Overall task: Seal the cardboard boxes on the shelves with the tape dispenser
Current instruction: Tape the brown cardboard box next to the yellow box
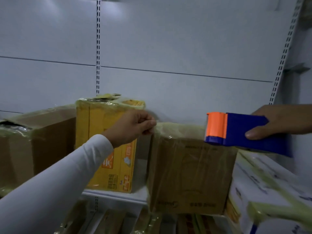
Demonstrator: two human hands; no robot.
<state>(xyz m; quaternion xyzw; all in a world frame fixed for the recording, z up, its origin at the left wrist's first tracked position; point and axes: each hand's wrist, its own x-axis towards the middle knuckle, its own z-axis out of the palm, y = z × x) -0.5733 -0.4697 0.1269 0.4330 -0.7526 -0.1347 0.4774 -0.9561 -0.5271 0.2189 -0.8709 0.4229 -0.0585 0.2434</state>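
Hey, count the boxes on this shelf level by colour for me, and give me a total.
Brown boxes: 2, the left one and the middle one being taped
Yellow boxes: 1, the yellow box
White boxes: 1, the white box at far right
Total: 4

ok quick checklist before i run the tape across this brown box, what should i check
1. Tape end held at the box's top left corner: ok, the left hand pinches it there.
2. Tape dispenser gripped: ok, the right hand holds its blue body.
3. Tape stretched between hand and dispenser along the brown box top edge: ok, a pale strip spans it.
4. Top flaps closed flat: cannot tell, the top is seen edge-on.
5. Box steady on the shelf: ok, it stands upright between the yellow box and the white box.
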